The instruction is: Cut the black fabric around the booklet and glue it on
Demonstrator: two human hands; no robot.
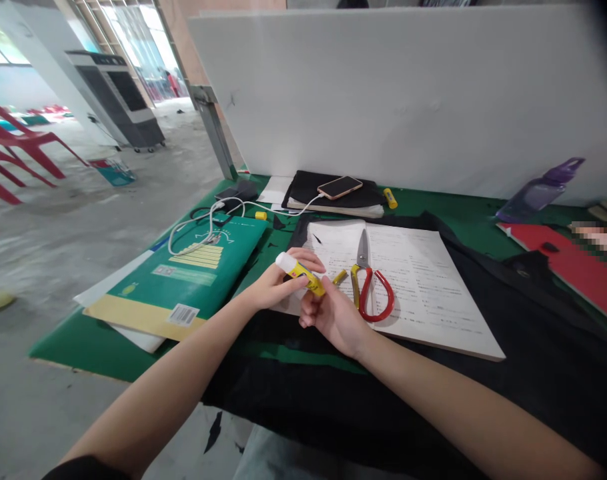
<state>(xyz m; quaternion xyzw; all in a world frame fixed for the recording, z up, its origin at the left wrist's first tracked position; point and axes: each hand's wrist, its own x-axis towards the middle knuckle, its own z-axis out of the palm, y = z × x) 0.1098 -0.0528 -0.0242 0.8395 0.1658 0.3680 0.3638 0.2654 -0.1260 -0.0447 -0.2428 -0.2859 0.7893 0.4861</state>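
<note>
A yellow glue stick with a white end lies slanted between my hands, above the lower left part of an open book. My left hand is closed around its white end, thumb in front and fingers behind. Curled fingers of my right hand grip the yellow lower end. Scissors with one red and one yellow handle lie on the open pages, just right of my right hand, blades pointing away. Part of the book is hidden behind my hands.
Green workbook at left with a white cable on it. Behind the book, a phone rests on a black-covered book. A purple bottle and red folder are at right. Black cloth covers the near edge; a white board stands behind.
</note>
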